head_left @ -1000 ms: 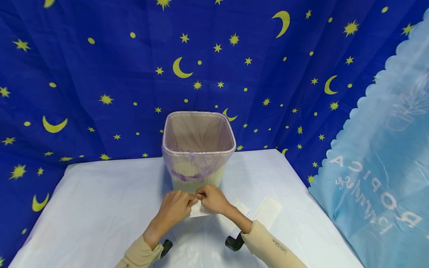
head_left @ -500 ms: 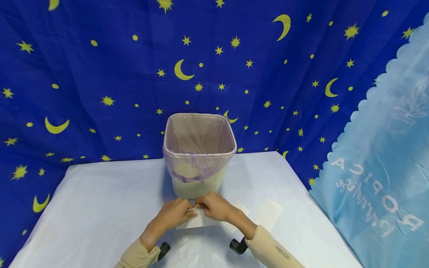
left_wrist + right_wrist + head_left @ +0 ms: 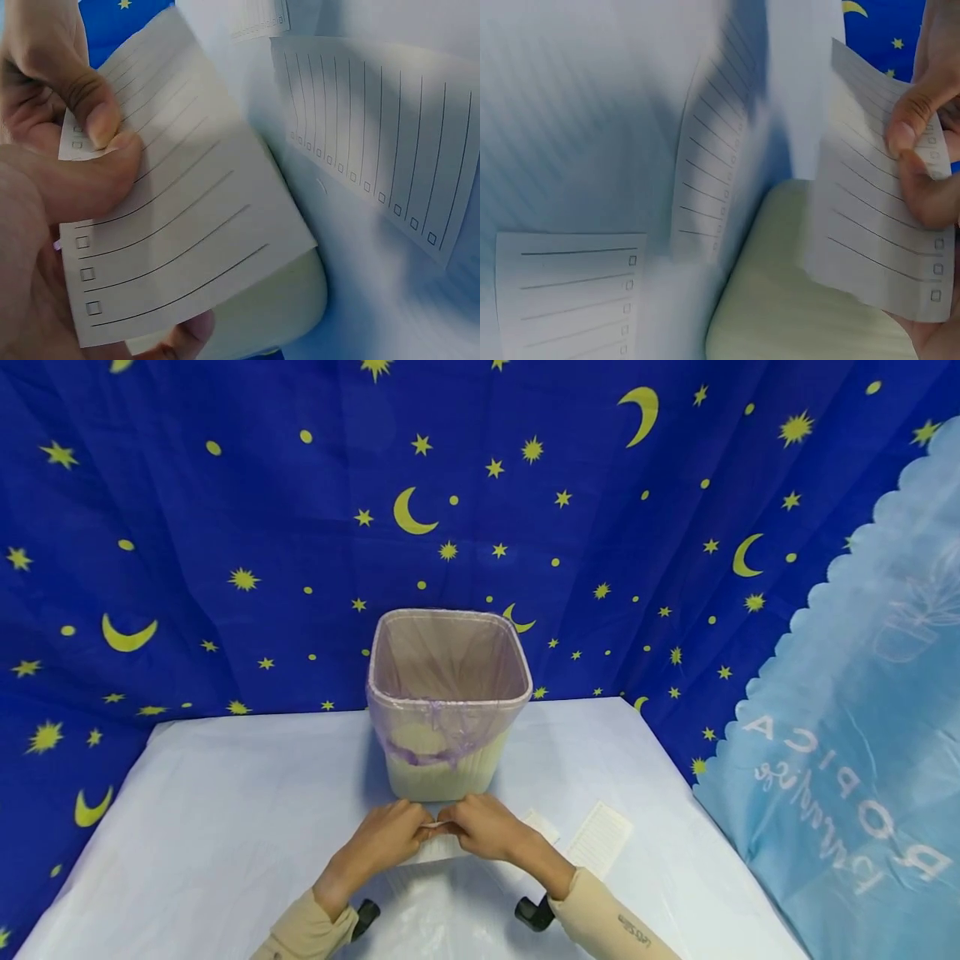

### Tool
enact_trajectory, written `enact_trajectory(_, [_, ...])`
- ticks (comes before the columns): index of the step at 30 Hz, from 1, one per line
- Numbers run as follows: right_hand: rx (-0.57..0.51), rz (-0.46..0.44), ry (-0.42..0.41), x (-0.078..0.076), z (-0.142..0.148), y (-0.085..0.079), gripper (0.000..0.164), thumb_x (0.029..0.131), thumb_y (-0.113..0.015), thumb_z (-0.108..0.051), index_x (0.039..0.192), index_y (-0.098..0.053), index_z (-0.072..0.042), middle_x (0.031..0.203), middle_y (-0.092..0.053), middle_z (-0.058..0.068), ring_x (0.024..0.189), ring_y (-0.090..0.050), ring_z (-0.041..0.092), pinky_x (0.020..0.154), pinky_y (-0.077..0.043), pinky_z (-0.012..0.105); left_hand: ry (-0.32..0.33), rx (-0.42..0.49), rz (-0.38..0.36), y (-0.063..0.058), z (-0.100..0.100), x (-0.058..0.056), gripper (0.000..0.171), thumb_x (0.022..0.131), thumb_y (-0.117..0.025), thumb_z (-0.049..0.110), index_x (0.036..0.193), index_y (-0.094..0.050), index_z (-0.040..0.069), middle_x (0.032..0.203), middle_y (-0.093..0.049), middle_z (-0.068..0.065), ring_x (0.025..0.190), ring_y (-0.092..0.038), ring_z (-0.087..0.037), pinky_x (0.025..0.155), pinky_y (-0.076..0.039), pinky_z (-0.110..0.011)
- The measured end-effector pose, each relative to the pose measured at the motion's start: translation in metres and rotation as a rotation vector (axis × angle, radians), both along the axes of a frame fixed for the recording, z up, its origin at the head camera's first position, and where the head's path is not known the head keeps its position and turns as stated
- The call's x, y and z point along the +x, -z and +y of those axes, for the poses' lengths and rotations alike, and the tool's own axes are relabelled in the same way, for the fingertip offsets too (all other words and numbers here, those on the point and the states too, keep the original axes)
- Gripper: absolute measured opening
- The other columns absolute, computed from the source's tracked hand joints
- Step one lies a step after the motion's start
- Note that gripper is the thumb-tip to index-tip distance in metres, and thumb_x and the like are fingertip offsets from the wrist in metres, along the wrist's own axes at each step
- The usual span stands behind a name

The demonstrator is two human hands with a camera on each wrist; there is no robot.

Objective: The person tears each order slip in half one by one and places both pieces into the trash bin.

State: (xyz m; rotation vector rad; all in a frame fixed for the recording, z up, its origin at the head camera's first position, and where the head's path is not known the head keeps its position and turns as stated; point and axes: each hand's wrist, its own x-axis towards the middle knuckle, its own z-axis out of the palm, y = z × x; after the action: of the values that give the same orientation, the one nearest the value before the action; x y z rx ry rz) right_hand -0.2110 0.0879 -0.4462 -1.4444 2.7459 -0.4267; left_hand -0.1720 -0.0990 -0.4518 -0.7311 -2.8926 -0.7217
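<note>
My left hand (image 3: 384,838) and right hand (image 3: 483,828) meet in front of the waste bin (image 3: 442,777), both pinching one edge of a lined paper sheet (image 3: 437,850). Black lines with small checkboxes run along the sheet (image 3: 176,187) in the left wrist view, and it bends slightly. Both thumbs press on its face, tip to tip, near the checkbox edge; fingers lie behind it, partly hidden. The right wrist view shows the same held sheet (image 3: 870,195) above the table. I cannot tell whether the held edge is torn.
Two more checklist sheets lie to the right: one in plain sight (image 3: 600,839), another (image 3: 542,828) partly behind my right wrist. The pale bin carries a purple translucent liner (image 3: 435,735) folded over its rim. A white-covered table (image 3: 247,827) ends at a blue star-patterned curtain (image 3: 300,527).
Both hands have come down a little, away from the bin, still pinching the sheet. Its visible face widened at half a second ago and now shows as a narrower strip.
</note>
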Motion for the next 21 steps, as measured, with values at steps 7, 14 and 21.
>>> enact_trajectory(7, [-0.139,-0.025,0.064,-0.001,-0.005,0.000,0.024,0.082,-0.059,0.006,0.080,-0.072,-0.014,0.063,-0.057,-0.006,0.055,-0.033,0.000,0.051,-0.026,0.012,-0.049,0.017,0.116,-0.001,0.001,0.000,0.053,0.087,-0.070,0.011,0.052,-0.032,0.023,0.053,-0.016,0.012,0.047,-0.020,-0.002,0.045,-0.022,-0.020])
enact_trajectory(14, [-0.308,-0.194,0.048,-0.008,-0.013,0.000,0.020,0.079,-0.060,0.009,0.071,-0.070,-0.006,0.062,-0.058,-0.002,0.056,-0.034,-0.002,0.053,-0.028,0.011,-0.129,0.025,0.210,0.002,0.002,0.001,0.057,0.082,-0.075,0.013,0.049,-0.029,0.023,0.050,-0.012,0.014,0.046,-0.015,-0.002,0.045,-0.016,-0.019])
enact_trajectory(21, [-0.457,-0.573,0.020,-0.017,-0.010,0.006,0.016,0.083,-0.054,0.010,0.073,-0.067,0.007,0.060,-0.062,0.018,0.051,-0.053,0.003,0.051,-0.039,0.014,-0.159,0.027,0.245,0.003,0.004,0.003,0.040,0.078,-0.076,0.011,0.049,-0.051,0.021,0.047,-0.020,0.015,0.046,-0.017,-0.002,0.046,-0.019,-0.021])
